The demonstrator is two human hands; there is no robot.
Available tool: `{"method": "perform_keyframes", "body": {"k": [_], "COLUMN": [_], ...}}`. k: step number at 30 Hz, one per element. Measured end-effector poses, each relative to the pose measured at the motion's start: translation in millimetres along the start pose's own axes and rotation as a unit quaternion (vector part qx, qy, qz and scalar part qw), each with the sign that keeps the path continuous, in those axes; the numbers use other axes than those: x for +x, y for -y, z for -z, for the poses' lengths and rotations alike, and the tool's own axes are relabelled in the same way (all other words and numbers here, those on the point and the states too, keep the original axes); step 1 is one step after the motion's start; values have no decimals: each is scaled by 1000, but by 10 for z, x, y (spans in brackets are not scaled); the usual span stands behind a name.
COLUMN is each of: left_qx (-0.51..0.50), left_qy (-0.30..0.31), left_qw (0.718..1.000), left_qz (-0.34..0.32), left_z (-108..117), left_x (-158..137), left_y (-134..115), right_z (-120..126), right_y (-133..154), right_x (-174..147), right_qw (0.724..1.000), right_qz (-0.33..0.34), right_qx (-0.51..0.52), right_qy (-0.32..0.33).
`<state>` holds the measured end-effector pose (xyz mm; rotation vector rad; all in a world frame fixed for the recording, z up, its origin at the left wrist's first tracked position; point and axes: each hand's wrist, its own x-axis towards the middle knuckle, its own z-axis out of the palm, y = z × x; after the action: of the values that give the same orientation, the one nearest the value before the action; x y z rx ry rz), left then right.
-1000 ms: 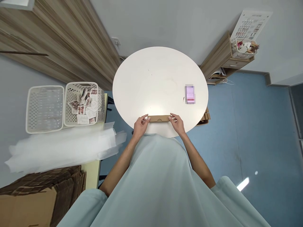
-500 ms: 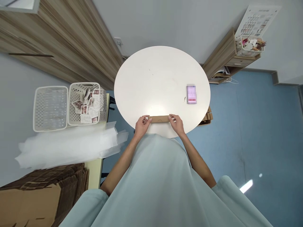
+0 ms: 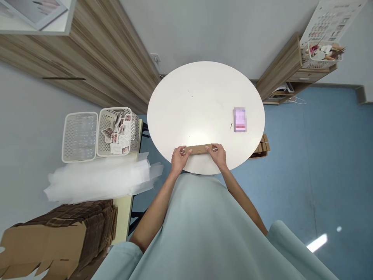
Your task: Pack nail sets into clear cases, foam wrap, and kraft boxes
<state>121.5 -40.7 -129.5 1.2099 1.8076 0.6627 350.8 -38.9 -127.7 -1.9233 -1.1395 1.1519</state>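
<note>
A long, narrow brown cardboard box (image 3: 199, 150) lies between my two hands by the near edge of the white round table (image 3: 180, 101). My left hand (image 3: 180, 157) grips its left end, thumb on top and fingers curled behind. At the other end my right hand (image 3: 218, 154) holds it the same way, the thumb pressing on its upper face. The box looks closed and tilts slightly, its right end a little farther away. Whatever it may contain is hidden.
A pixelated pinkish block (image 3: 240, 119) lies on the table's right side. To the left are a white basket of printed packets (image 3: 116, 134), a basket of clear plastic items (image 3: 80, 136), white wrapping sheets (image 3: 99, 181) and stacked flat cardboard (image 3: 55, 241). Small brown boxes (image 3: 262, 147) sit below right.
The whole view has shifted, so the scene sits farther right. Both thumbs have moved inward onto the box's top, and the box is now slightly tilted.
</note>
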Motion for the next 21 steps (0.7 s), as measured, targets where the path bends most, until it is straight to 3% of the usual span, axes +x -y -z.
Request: {"method": "perform_keyframes", "body": {"k": [8, 13, 21], "left_qx": [21, 42, 1], "left_qy": [15, 51, 47], "left_qw": [999, 998, 999], "left_qz": [45, 16, 25], "left_z": [21, 38, -270], "left_x": [-148, -409, -674], "left_y": [43, 92, 460], "right_z": [140, 261, 176], "right_y": [-125, -326, -803], "right_x": [-203, -557, -742], "right_qw": [999, 998, 998], "right_qz": [38, 63, 23], "right_qx": [15, 15, 63], "right_qy": [14, 15, 15]}}
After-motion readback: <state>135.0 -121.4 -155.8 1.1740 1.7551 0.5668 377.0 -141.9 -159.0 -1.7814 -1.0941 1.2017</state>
